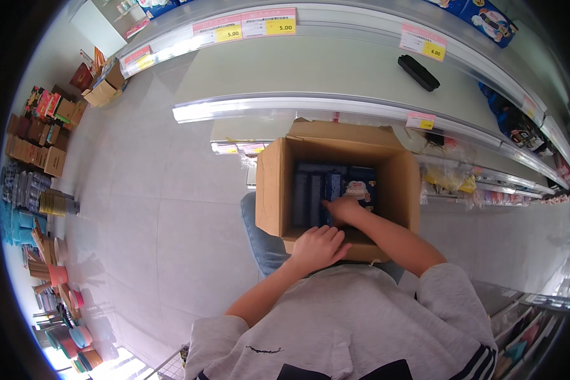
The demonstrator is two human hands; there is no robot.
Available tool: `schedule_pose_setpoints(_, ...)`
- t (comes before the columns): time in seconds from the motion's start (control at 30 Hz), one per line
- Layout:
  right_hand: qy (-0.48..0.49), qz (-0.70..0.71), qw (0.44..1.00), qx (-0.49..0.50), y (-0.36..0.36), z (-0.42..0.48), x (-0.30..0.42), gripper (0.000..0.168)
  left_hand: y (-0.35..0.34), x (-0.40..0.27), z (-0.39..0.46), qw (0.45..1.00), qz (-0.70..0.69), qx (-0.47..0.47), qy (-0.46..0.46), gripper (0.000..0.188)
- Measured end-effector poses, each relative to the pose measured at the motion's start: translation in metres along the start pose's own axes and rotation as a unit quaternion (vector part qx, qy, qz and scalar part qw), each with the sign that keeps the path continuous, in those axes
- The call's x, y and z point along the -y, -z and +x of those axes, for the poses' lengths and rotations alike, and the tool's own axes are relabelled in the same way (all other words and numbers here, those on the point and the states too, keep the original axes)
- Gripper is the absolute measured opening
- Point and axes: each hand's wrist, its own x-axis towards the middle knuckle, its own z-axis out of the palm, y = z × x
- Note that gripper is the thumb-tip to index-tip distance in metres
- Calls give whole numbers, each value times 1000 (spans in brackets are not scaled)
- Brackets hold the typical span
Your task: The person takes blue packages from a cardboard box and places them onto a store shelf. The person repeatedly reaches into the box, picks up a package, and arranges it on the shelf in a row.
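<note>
An open cardboard box [399, 190] rests on my lap, tilted towards me. Dark blue packs [316, 190] stand in it side by side, and another pack [358, 187] with a white cloud-like print lies at the right. My right hand [346, 210] reaches down inside, its fingers against the blue packs. Part of that hand hides the packs behind it, so whether it grips one is unclear. Over the near wall of the box lies my left hand [318, 244], fingers curled across the edge and thumb on the outer side.
Ahead runs a metal shelf [289, 71] with price tags [422, 42] along its edges. A black case [418, 72] lies on it. Lower shelves [479, 185] hold bagged goods to the right. Cardboard boxes [38, 152] and pots [69, 337] line the left wall.
</note>
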Motion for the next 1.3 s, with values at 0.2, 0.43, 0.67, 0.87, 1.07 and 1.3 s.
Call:
schedule_pose_setpoints(0.2, 0, 3, 999, -51, -20, 15, -4, 95, -4, 3, -1, 1000, -3, 12, 10, 26)
schedule_pose_setpoints(0.43, -18, 48, 994, -93, -21, 21, 3, 98, 2, 1, 0, 999, -10, 26, 21, 28)
schedule_pose_setpoints(0.67, -98, -104, 946, -290, -7, 3, 6, 66, 1, 2, 1, 999, -4, 28, 17, 32)
schedule_pose_setpoints(0.87, -91, -175, 938, -285, -37, 24, 6, 56, -9, 2, -10, 998, -24, 18, 46, 29)
schedule_pose_setpoints(1.07, -134, -327, 754, -554, -104, 71, -53, 50, -4, 4, 2, 998, -45, 26, 34, 25)
schedule_pose_setpoints(1.3, 52, -107, 869, -480, -63, 34, -52, 33, -6, 5, 0, 1000, -15, -12, 7, 20)
